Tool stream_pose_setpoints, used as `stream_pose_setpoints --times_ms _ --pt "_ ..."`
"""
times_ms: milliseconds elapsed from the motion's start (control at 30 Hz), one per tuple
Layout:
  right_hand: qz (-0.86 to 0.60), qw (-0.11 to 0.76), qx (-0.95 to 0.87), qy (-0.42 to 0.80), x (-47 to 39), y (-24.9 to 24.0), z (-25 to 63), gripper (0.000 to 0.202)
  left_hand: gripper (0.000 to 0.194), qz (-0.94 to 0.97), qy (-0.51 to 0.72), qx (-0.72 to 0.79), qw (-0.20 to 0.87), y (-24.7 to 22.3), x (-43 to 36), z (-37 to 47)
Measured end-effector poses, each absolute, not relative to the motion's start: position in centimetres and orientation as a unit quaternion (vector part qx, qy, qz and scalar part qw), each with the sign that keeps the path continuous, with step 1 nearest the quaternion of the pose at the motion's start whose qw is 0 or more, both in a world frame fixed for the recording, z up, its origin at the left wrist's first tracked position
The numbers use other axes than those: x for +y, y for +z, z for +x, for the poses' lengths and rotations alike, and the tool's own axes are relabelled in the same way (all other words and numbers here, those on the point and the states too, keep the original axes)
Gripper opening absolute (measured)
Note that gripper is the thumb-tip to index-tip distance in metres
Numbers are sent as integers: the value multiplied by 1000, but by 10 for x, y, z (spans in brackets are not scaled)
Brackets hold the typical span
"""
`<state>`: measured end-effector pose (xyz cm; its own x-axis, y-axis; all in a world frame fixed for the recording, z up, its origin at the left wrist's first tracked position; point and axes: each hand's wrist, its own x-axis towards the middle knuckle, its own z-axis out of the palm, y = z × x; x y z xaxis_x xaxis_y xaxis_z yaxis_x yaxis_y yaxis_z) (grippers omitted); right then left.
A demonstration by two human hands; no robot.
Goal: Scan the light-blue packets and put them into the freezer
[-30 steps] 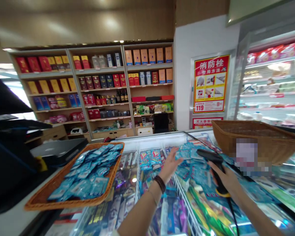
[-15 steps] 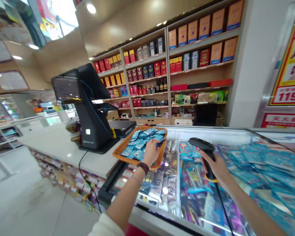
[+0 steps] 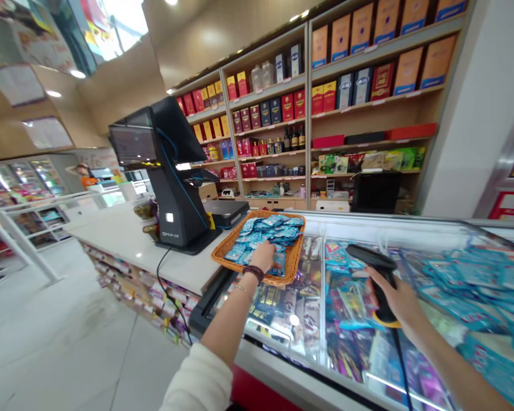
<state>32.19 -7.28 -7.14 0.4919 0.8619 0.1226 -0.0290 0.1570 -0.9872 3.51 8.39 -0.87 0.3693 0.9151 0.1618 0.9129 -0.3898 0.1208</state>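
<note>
Nearest of all, the white sleeve reaches in from the near edge, and off to the right the black cable drops from the scanner. There's the right hand, its grip wrapped firmly round the scanner's handle, head pointing left over the freezer. Good hold, that! The tip here would be to carry it level, cable slack and clear of the left forearm.

Now across to the left hand, and this is where the action is: down in the wicker basket, over the near right part of the blue packets. Fingers bent and drawn inward, yet whether that grip pinches a packet or merely rests on the pile, I cannot tell from here. The heap lies inside the rim, where the desk meets the freezer. (Slippery-looking wrappers, those, and they overlap.) Best played lightly, I'd say: fingertips on a single edge, no shoving, since a hard push could slide neighbours over the rim or shift the basket itself.

Beyond, more loose packets spread to the right, the black terminal stands to the left, and the shelving lines the far side.
</note>
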Motion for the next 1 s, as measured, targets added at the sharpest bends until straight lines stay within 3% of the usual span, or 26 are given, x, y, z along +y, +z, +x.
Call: stream_pose_setpoints --times_ms 100,233,433,600,733,1000 --pt "-551 675 -362 332 -76 -69 321 48 16 810 170 562 -1 -5 80 36" --pt "-554 663 -384 326 -77 -69 317 47 22 742 350 570 47 4 72 43" --pt "-543 665 -399 323 -76 -72 318 50 31 582 596 322 451 -16 53 103" --pt "-541 650 -422 327 -76 -74 323 50 34 469 592 246 608 -71 36 168" --pt "-561 611 -450 330 -78 -73 323 50 30 424 592 280 625 -100 40 184" --pt "-639 495 -523 272 -83 -71 313 48 43 428 579 250 647 -115 53 171"
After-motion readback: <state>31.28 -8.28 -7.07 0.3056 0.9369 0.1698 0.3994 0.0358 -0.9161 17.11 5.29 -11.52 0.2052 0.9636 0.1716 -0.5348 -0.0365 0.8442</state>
